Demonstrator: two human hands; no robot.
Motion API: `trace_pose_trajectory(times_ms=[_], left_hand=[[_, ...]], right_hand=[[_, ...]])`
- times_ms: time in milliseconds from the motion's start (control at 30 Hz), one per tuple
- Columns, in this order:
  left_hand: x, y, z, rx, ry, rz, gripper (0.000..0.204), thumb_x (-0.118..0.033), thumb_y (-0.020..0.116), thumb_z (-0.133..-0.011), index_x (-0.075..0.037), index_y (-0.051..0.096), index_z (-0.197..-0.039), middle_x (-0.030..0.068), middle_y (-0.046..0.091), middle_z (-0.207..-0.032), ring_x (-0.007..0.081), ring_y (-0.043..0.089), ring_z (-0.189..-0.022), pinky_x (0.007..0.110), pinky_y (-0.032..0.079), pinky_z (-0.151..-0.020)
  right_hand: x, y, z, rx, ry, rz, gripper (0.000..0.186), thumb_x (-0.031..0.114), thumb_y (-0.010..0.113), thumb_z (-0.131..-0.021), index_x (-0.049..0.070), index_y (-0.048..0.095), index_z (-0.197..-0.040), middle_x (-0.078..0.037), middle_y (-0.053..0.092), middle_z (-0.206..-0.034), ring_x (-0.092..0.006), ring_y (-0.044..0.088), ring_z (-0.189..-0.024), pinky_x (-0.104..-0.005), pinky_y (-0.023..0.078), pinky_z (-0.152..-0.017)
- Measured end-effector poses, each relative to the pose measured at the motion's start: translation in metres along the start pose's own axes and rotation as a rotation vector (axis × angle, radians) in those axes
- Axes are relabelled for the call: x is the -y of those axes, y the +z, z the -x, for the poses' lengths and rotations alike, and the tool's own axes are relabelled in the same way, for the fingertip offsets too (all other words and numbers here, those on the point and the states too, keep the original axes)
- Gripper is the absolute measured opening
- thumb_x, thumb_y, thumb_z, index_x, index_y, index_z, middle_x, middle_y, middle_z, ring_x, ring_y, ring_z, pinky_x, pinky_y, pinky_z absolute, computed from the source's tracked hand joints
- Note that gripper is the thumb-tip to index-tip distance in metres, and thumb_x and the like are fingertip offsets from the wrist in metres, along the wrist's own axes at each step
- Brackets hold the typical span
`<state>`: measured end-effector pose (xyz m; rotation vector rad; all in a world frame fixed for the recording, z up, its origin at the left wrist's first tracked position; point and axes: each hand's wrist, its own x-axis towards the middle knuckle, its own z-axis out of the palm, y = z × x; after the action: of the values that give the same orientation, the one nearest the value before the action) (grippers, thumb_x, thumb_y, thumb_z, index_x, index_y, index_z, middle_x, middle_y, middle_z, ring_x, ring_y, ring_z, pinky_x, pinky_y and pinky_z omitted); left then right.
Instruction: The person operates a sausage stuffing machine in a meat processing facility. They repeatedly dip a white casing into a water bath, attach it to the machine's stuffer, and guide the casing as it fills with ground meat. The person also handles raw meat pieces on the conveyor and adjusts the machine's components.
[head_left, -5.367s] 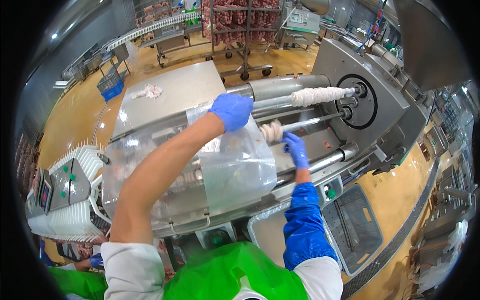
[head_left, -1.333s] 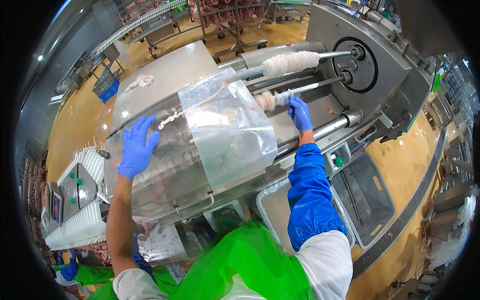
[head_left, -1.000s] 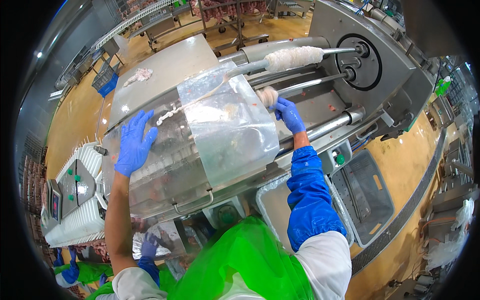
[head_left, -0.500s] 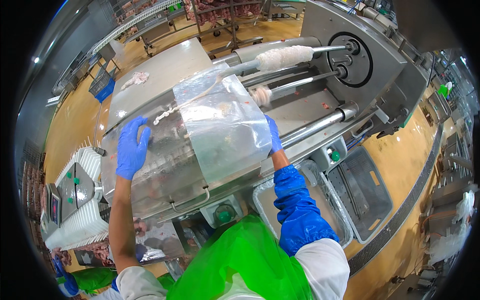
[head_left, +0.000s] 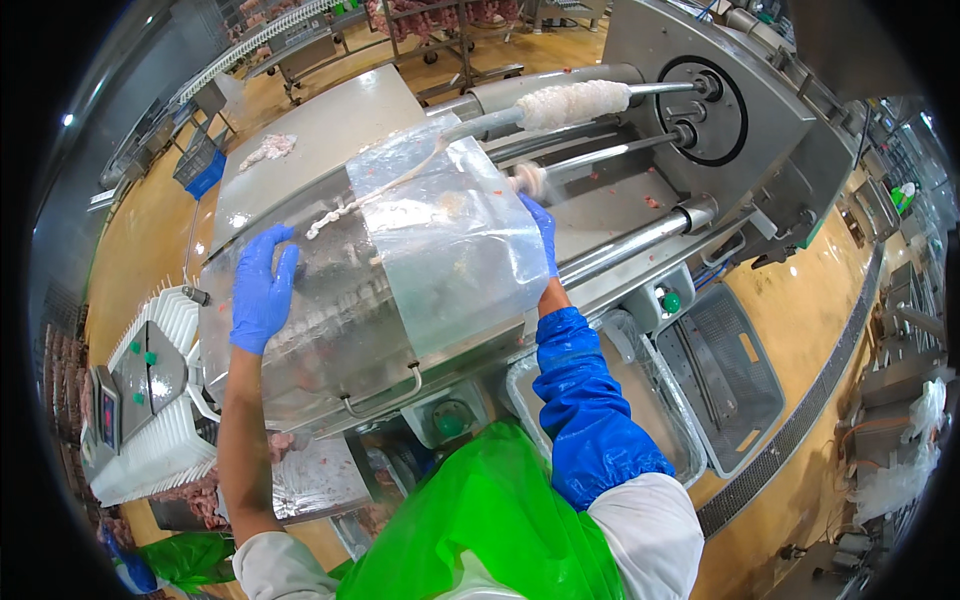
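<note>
My left hand [head_left: 262,290], gloved in blue, lies on the smooth machine cover [head_left: 325,340] with its fingers stretched out. At the right end of the cover, my right hand [head_left: 543,234] reaches along the edge of a clear plastic sheet [head_left: 455,260]; most of its fingers are hidden, so its grip does not show. Just beyond those fingers, a blurred pale ring of casing [head_left: 528,180] sits on the lower metal tube [head_left: 610,158]. Whitish bunched casing [head_left: 573,106] wraps the upper tube, and a thin pale strand [head_left: 378,192] trails over the sheet and cover.
A steel plate [head_left: 320,120] carries a pale scrap [head_left: 268,151]. To my right stand a plastic-lined tub [head_left: 640,385] and a grey crate [head_left: 725,400]. White slats [head_left: 160,450] flank the machine's left end. A green button [head_left: 450,425] sits near my apron.
My right hand has moved up and slightly left, closer to the pale ring on the lower tube. My left hand stays nearly where it was.
</note>
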<state>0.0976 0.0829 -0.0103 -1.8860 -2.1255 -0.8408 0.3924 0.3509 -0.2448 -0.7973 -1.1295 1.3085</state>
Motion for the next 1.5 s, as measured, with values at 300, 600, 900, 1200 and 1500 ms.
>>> trace_pose_trajectory(times_ms=[300, 600, 900, 1200, 1500], left_hand=[[-0.001, 0.001, -0.003, -0.028, 0.016, -0.001, 0.032, -0.025, 0.056, -0.093, -0.003, 0.062, -0.115, 0.0176, 0.062, -0.117, 0.0344, 0.056, -0.112, 0.042, 0.040, -0.099], [0.000, -0.002, -0.003, -0.006, 0.018, -0.020, 0.032, -0.024, 0.056, -0.094, -0.003, 0.061, -0.117, 0.0164, 0.061, -0.120, 0.0329, 0.055, -0.115, 0.040, 0.040, -0.100], [-0.002, -0.001, 0.000, -0.059, 0.029, -0.030, 0.030, -0.024, 0.057, -0.092, -0.003, 0.061, -0.114, 0.0174, 0.062, -0.115, 0.0355, 0.057, -0.109, 0.043, 0.042, -0.096], [0.005, -0.001, 0.002, -0.160, 0.095, -0.058, 0.026, -0.023, 0.059, -0.089, -0.006, 0.064, -0.109, 0.0151, 0.064, -0.111, 0.0337, 0.059, -0.106, 0.043, 0.043, -0.095], [-0.037, 0.005, 0.076, -0.504, 0.380, 0.467, 0.015, -0.007, 0.063, -0.079, -0.012, 0.069, -0.092, 0.0038, 0.068, -0.085, 0.0239, 0.063, -0.072, 0.036, 0.049, -0.065]], right_hand=[[-0.009, 0.006, -0.009, -0.081, -0.129, 0.059, 0.021, 0.006, 0.052, -0.088, -0.003, 0.067, -0.099, -0.008, 0.063, -0.071, -0.0131, 0.054, -0.064, -0.0318, 0.046, -0.062], [-0.018, -0.008, -0.021, -0.106, -0.159, 0.189, 0.034, 0.005, 0.052, -0.090, 0.001, 0.063, -0.121, -0.005, 0.065, -0.078, -0.0123, 0.054, -0.065, -0.0302, 0.046, -0.063], [0.001, -0.008, -0.013, -0.108, -0.036, -0.032, 0.036, 0.004, 0.050, -0.092, 0.000, 0.059, -0.127, -0.004, 0.066, -0.085, -0.0085, 0.053, -0.069, -0.0244, 0.047, -0.066], [0.004, -0.008, -0.014, -0.017, -0.047, -0.114, 0.031, 0.003, 0.051, -0.092, -0.006, 0.061, -0.120, -0.004, 0.065, -0.091, -0.0139, 0.057, -0.079, -0.0276, 0.049, -0.071], [-0.014, -0.105, 0.028, -0.107, -0.484, 0.690, 0.028, 0.006, 0.056, -0.089, -0.004, 0.063, -0.115, -0.006, 0.066, -0.094, -0.0179, 0.059, -0.082, -0.0314, 0.049, -0.074]])
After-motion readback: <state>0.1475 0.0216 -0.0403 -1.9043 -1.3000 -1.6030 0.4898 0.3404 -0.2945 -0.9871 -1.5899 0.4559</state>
